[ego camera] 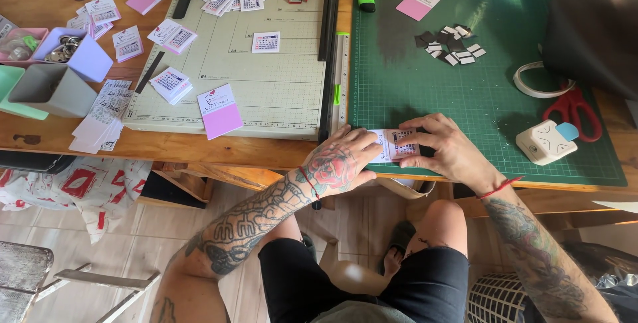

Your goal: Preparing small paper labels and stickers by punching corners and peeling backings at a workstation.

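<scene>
The small calendar card (399, 144) lies flat at the near edge of the green cutting mat (492, 104). It is judged light, thin and easily creased; hold it by the margins with flat fingertips. The left hand (339, 162) rests palm-down, fingers loosely spread on the card's left end. The right hand (442, 147) arches over its right end, fingertips pressing it down
</scene>
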